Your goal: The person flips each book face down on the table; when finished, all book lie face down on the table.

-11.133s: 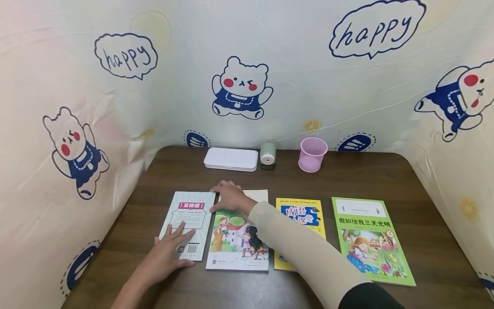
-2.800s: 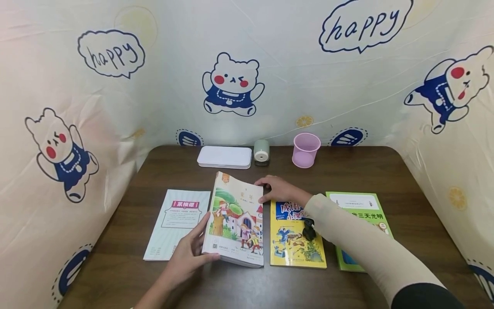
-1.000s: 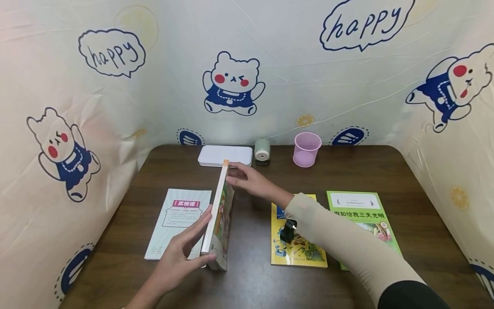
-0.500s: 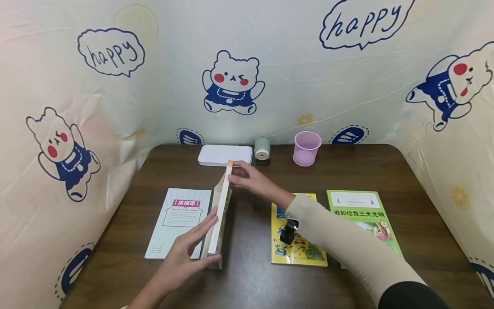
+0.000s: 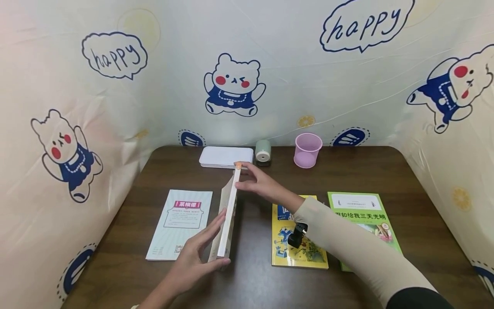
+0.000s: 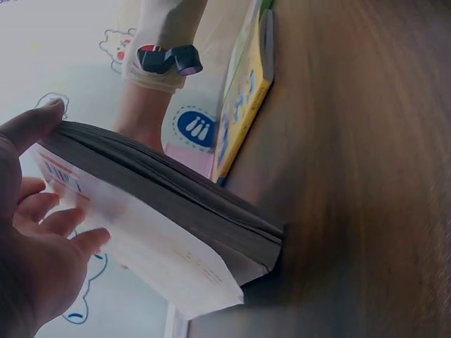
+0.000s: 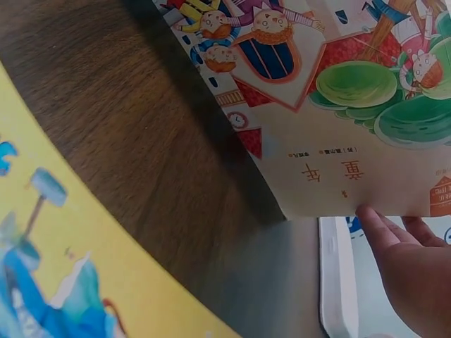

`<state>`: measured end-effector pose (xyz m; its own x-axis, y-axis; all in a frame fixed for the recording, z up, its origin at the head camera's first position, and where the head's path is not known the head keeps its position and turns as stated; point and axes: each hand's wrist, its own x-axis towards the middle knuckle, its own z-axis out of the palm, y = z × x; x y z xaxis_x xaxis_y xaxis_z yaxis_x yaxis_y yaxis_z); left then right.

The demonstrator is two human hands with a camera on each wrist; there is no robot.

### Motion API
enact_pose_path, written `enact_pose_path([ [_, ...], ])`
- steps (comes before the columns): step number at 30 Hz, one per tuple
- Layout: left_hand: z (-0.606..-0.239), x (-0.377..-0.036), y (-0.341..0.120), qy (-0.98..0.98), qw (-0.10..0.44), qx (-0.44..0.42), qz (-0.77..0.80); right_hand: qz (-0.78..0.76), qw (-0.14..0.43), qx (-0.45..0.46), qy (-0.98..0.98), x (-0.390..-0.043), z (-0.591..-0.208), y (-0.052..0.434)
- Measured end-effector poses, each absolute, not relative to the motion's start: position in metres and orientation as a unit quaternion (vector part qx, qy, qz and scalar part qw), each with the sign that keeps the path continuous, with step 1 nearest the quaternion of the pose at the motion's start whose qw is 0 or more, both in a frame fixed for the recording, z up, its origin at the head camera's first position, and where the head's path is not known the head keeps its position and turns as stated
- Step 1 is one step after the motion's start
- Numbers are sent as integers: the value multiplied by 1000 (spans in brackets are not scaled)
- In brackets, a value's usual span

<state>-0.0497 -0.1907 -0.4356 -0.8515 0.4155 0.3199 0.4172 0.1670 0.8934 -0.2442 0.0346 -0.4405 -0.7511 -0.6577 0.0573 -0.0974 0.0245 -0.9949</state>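
A thick paperback picture book with a cartoon village cover (image 5: 228, 214) stands on edge on the dark wooden table (image 5: 386, 171), between a pale teal booklet (image 5: 180, 223) and a yellow paperback (image 5: 287, 240). The left hand (image 5: 200, 257) grasps its near end, thumb under, fingers flat along the side. The right hand (image 5: 256, 182) pinches its far top corner. 1 green book (image 5: 364, 210) lies rightmost.
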Motion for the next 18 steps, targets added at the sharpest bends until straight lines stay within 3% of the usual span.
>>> enact_pose_path([
  [10, -447, -56, -180, -787, -69, -222, -572, -652, 237, -280, 664, -242, -446, 47],
  [18, -456, -59, -175, -781, -90, -213, -580, -652, 244, -263, 668, -242, -456, 54],
])
